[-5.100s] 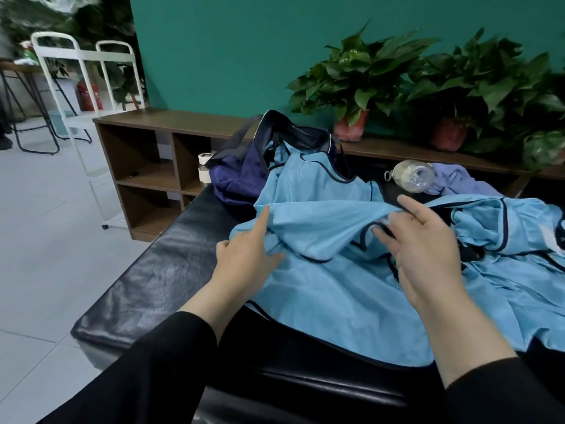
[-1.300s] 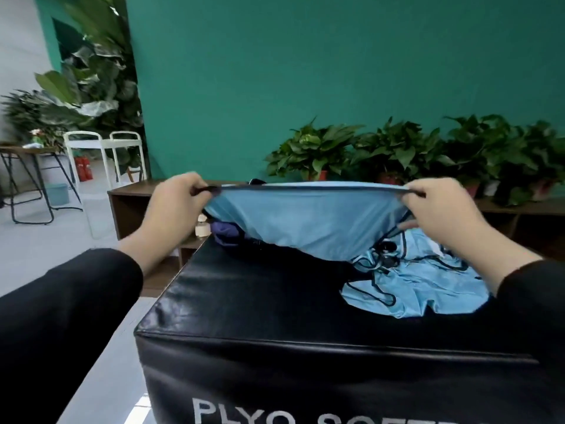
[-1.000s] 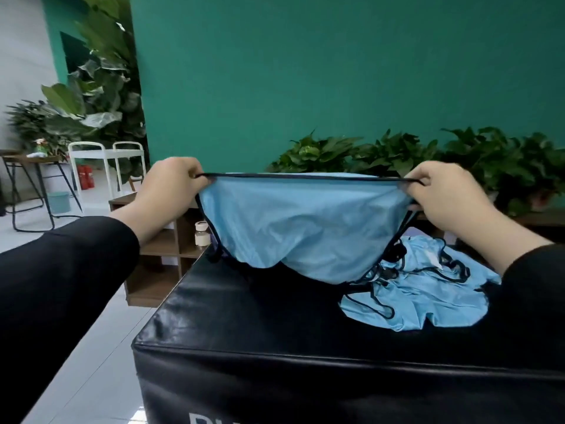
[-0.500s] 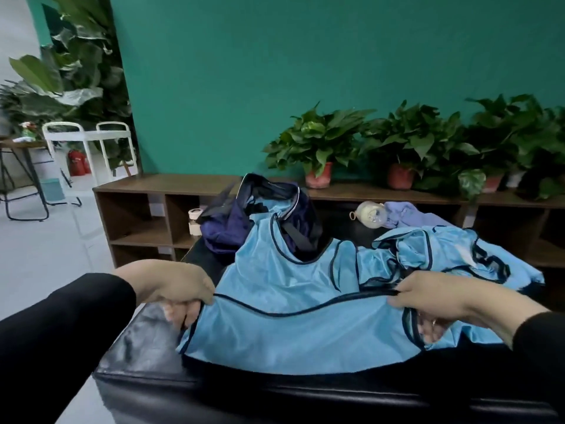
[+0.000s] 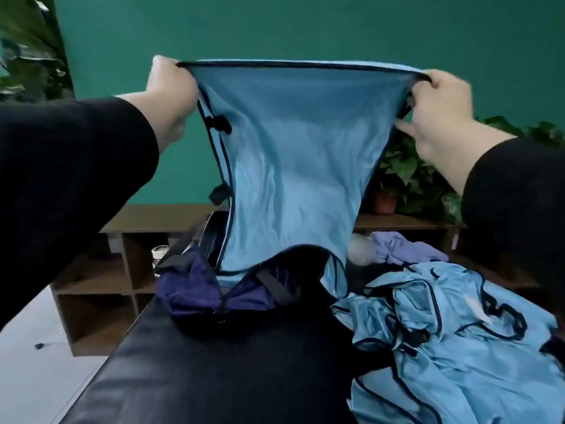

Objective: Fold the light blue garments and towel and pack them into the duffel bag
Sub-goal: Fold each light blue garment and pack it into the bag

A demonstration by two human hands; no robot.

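Up it goes again: the left hand (image 5: pixel 171 87) and right hand (image 5: pixel 440 108) each clench a top corner of the blue vest (image 5: pixel 293 166), lifted off the surface (image 5: pixel 229 371) and dangling over the duffel bag (image 5: pixel 195 286) at twelve o'clock, so folding hasn't begun.

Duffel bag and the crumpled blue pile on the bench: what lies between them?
In the head view, only bare black bench top separates the duffel bag from the pile; the held garment's lower corner hangs above that gap.

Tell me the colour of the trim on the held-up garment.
Dark navy, nearly black, on the garment; head view.
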